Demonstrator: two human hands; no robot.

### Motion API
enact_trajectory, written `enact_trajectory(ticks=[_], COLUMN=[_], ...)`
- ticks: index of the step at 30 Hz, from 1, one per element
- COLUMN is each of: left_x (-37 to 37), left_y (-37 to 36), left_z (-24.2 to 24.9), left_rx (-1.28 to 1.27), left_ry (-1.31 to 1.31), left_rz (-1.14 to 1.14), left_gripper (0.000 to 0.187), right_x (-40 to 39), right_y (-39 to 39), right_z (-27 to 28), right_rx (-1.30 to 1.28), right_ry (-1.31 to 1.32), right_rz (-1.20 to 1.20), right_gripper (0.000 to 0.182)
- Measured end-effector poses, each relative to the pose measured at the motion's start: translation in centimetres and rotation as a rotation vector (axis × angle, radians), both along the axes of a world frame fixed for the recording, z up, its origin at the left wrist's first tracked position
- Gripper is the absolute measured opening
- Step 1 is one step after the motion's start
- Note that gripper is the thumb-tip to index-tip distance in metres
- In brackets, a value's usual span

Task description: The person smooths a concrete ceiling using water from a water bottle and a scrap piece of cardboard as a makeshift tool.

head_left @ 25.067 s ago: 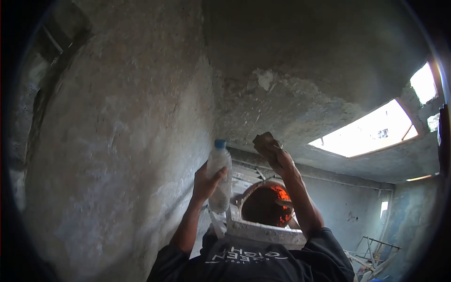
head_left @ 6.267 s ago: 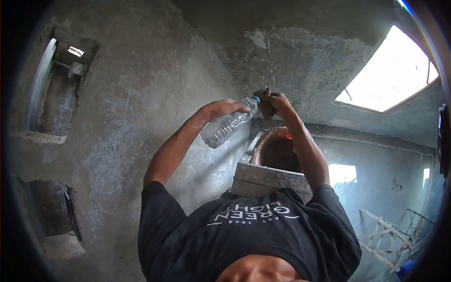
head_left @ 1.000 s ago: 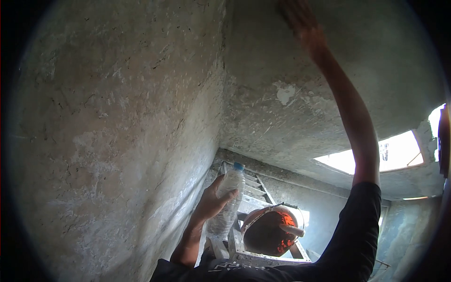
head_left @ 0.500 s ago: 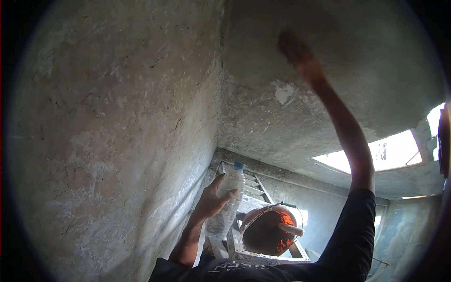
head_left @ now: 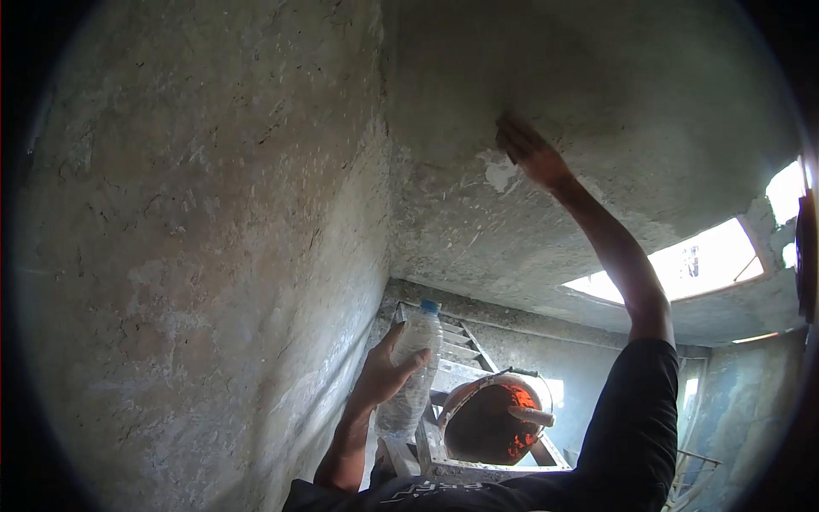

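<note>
My left hand (head_left: 381,375) is wrapped around a clear plastic bottle (head_left: 416,363) with a blue cap, upright in front of my chest. Its sides look wet or cloudy, so the amount inside cannot be made out. Up high, my right hand (head_left: 531,155) reaches to the grey plaster ceiling (head_left: 478,218), fingers stretched out and close to the surface; whether they touch it is hard to tell. A pale bare patch (head_left: 500,173) lies just beside the fingertips. Nothing shows in that hand.
A mortar-smeared bucket (head_left: 482,422) with an orange inside rests on a wooden stand (head_left: 431,439), a tool handle (head_left: 531,416) sticking out. Behind it leans a ladder (head_left: 461,341). A rough wall (head_left: 196,256) rises on the left; a bright opening (head_left: 708,260) is at right.
My right hand has come down and slightly left across the ceiling, toward the pale patch, and is less blurred. The left hand still holds the bottle.
</note>
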State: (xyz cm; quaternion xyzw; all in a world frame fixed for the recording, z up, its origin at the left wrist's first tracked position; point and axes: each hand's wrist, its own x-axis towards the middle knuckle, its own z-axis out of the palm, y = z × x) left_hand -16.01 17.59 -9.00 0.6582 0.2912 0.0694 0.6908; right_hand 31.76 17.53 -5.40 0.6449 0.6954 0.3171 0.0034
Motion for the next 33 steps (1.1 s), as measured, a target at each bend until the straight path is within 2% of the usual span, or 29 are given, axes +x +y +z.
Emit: enact_trajectory(ticks=[2,4,5,6,8,9,10,12,13,15,16,18,22,25,26,28,31,32,33], left_x=[0.0,0.2,0.3,0.4,0.8,0.8,0.8,1.0,1.0,1.1,0.9,0.7,0.8,1.3,1.4,1.8,1.8,1.7,1.6], left_y=[-0.3,-0.2,-0.3,-0.4,-0.5,-0.7,-0.7,-0.7,-0.8,-0.7,-0.7,-0.7,-0.7,-0.9,-1.1,-1.2,-1.3,-1.2,-1.2], left_z=[-0.2,0.3,0.5,0.8,0.9,0.8,0.8,0.9,0.9,1.6,1.8,1.4,1.2,1.0,1.0,1.1,0.8,0.9,1.2], left_rx=[0.013,0.017,0.019,-0.013,-0.037,-0.013,0.013,0.014,0.006,-0.031,-0.073,-0.09,-0.1,-0.055,-0.052,-0.026,-0.034,-0.033,-0.027], left_ry=[0.003,0.029,0.034,0.034,0.032,0.023,0.011,-0.002,-0.01,-0.003,0.013,-0.005,0.024,0.013,0.016,-0.004,0.004,0.002,0.0], left_rz=[-0.003,-0.019,-0.027,-0.03,-0.039,-0.04,-0.039,-0.035,-0.032,-0.041,-0.036,-0.04,-0.057,-0.063,-0.062,-0.059,-0.05,-0.049,-0.043], left_gripper=[0.063,0.063,0.063,0.063,0.062,0.061,0.06,0.058,0.057,0.058,0.059,0.059,0.058,0.058,0.058,0.058,0.058,0.058,0.058], right_x=[-0.5,-0.7,0.1,0.8,0.1,-0.1,1.6,3.8,3.3,0.8,-0.3,-1.9,-0.5,-0.1,0.0,0.6,0.3,-0.6,-1.6], right_y=[0.7,1.1,1.4,1.4,2.1,2.3,2.4,2.6,1.5,0.0,-0.3,-0.8,-0.8,0.6,1.0,2.2,2.4,1.7,1.1], right_z=[6.0,12.7,15.8,17.6,17.5,17.5,14.5,6.4,3.3,-0.4,-0.2,2.1,11.7,15.4,14.4,10.1,1.0,-0.9,-1.2], right_rx=[0.202,0.422,0.492,0.561,0.571,0.574,0.58,0.519,0.443,0.334,0.336,0.327,0.592,0.603,0.606,0.648,0.358,0.212,0.213], right_ry=[-0.105,0.161,0.103,0.042,0.075,0.109,0.283,0.157,-0.139,0.009,0.007,0.183,0.157,0.27,0.272,0.111,0.027,0.019,0.017], right_rz=[0.109,0.089,0.038,-0.013,-0.114,-0.207,-0.122,-0.105,-0.181,-0.075,-0.086,0.0,-0.1,-0.215,-0.215,-0.155,-0.075,-0.055,-0.054], right_gripper=[0.044,0.047,0.049,0.052,0.055,0.06,0.055,0.051,0.051,0.052,0.052,0.055,0.063,0.061,0.061,0.065,0.059,0.056,0.056])
